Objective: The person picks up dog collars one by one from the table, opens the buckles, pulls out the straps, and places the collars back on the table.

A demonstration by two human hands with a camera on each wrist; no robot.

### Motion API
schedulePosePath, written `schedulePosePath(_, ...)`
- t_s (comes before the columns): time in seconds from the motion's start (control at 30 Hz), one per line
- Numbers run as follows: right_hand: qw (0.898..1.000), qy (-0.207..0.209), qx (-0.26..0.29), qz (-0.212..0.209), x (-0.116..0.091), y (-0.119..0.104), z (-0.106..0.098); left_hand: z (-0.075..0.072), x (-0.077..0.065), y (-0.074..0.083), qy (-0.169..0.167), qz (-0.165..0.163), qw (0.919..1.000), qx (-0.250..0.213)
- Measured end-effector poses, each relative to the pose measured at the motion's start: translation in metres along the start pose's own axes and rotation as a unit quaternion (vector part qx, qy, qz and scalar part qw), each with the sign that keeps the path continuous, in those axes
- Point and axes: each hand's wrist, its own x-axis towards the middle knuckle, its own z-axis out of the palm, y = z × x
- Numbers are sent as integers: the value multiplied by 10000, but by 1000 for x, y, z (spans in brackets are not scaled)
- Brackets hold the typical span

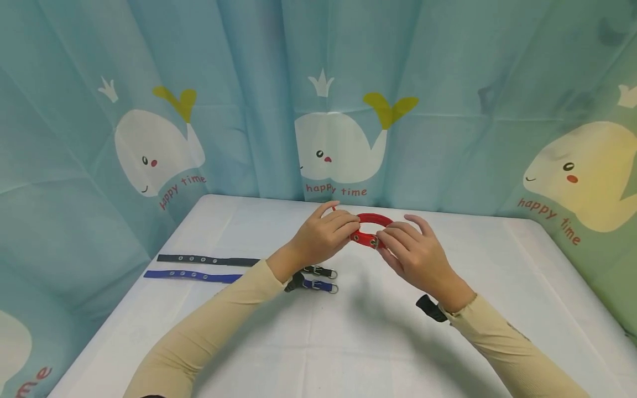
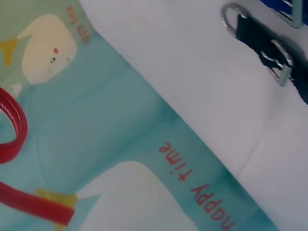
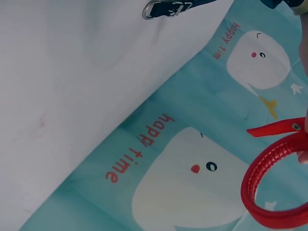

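A red collar (image 1: pixel 365 239) is bent into a loop above the far part of the table, with metal eyelets along its front. My left hand (image 1: pixel 325 232) pinches the loop's left side; the collar's free tip (image 2: pixel 62 214) sticks out past those fingers. On the right side, near the buckle, my right hand (image 1: pixel 413 251) grips the collar between thumb and fingers. The right wrist view shows the padded inner face of the loop (image 3: pixel 250 185). Fingers hide part of the buckle, so how the strap runs through it cannot be told.
A black collar (image 1: pixel 239 262) and a blue collar (image 1: pixel 224 277) lie flat, side by side, on the left of the white table (image 1: pixel 348 342). My left forearm crosses over them. A whale-print curtain (image 1: pixel 259 138) hangs behind the table.
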Motion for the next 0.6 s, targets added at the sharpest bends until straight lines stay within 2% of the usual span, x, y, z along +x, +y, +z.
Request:
schedulePosePath(0.2, 9994, -353, -41, -22, 3, -3, 3, -1, 5, 5, 160, 310, 9993, 156)
schedulePosePath(0.37, 9997, -241, -6, -78, 5, -3, 2, -2, 5, 5, 230, 380, 9985, 315)
schedulePosePath(0.6, 9998, 34, 18, -176, 5, 0, -2, -7, 2, 0, -12, 242, 9988, 435)
